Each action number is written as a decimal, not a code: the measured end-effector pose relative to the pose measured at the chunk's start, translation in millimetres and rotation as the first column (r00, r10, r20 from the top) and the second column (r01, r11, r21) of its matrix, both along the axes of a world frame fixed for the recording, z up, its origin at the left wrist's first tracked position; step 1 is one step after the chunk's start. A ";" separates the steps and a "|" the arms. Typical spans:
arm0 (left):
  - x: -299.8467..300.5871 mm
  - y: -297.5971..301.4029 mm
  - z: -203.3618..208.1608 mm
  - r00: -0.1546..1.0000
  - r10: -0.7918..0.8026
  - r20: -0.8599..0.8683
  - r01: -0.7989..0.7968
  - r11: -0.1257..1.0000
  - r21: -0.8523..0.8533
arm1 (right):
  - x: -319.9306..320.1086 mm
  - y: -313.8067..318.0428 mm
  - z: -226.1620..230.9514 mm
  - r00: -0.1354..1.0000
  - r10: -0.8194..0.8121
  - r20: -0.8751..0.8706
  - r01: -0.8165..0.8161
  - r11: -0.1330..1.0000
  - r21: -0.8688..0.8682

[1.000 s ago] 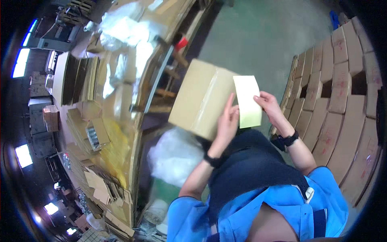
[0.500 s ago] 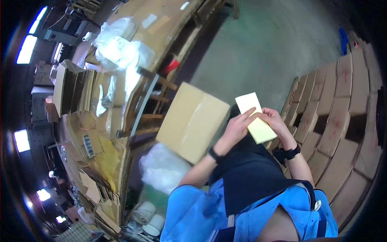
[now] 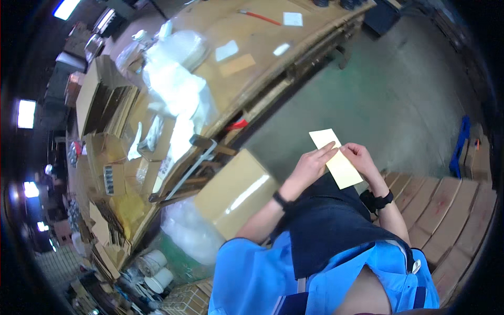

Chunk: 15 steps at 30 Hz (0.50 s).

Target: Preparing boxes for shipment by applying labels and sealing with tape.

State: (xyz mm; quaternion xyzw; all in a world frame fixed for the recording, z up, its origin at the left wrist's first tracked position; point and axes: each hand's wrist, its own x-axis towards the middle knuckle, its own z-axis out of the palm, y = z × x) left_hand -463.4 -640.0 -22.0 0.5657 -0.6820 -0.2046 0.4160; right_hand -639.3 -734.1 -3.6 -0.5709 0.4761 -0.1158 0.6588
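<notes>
A long pale yellow pad of paper (image 3: 345, 174) slants in front of my dark apron, held between both hands. My left hand (image 3: 314, 164) grips its left edge, with fingers stretched over the top face. On the other side, my right hand (image 3: 361, 158) pinches the right edge between thumb and fingers. The fingertips of the two hands nearly meet at the pad's middle. Whether it is one folded piece or several sheets, I cannot tell. Beyond my left forearm stands a taped cardboard box (image 3: 231, 184).
To the left, a wooden workbench (image 3: 252, 44) bears plastic bags (image 3: 176, 79) and folded cardboard (image 3: 107, 100). A bag of white plastic (image 3: 191, 231) lies beside the box. Stacked cartons (image 3: 438, 210) line the right side, near a blue frame (image 3: 460, 147). Grey floor (image 3: 315, 110) lies ahead.
The view has turned to the right, so the bench shows more and the box sits further left and lower. Both hands keep hold of the yellow pad, with the fingers slightly shifted.
</notes>
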 end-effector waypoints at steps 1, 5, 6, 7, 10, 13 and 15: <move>6.7 -5.9 2.4 0.998 0.062 -0.006 -0.062 0.998 -0.007 | 8.3 -16.7 -0.1 1.000 0.020 0.000 -0.020 0.998 -0.056; 37.6 -20.9 11.6 0.960 0.280 0.007 -0.281 0.959 0.027 | 47.9 -90.7 2.0 0.956 0.277 -0.096 -0.284 0.956 -0.067; 47.1 -21.6 11.6 0.934 0.357 0.032 -0.358 0.933 0.035 | 61.7 -108.0 0.9 0.912 0.382 -0.149 -0.397 0.913 -0.089; 55.8 -20.5 10.6 0.900 0.431 0.057 -0.434 0.900 0.041 | 76.5 -125.2 0.6 0.854 0.479 -0.204 -0.506 0.856 -0.107; 77.3 -3.6 -9.4 0.770 0.622 0.143 -0.637 0.762 0.117 | 143.4 -163.7 13.6 0.695 0.670 -0.263 -0.718 0.667 -0.198; 79.9 17.4 -5.1 0.663 0.730 0.165 -0.748 0.649 0.138 | 197.3 -191.4 13.3 0.570 0.784 -0.245 -0.815 0.501 -0.292; 84.0 23.6 2.7 0.582 0.796 0.169 -0.813 0.568 0.125 | 239.3 -200.3 21.1 0.537 0.840 0.076 -0.830 0.543 -0.129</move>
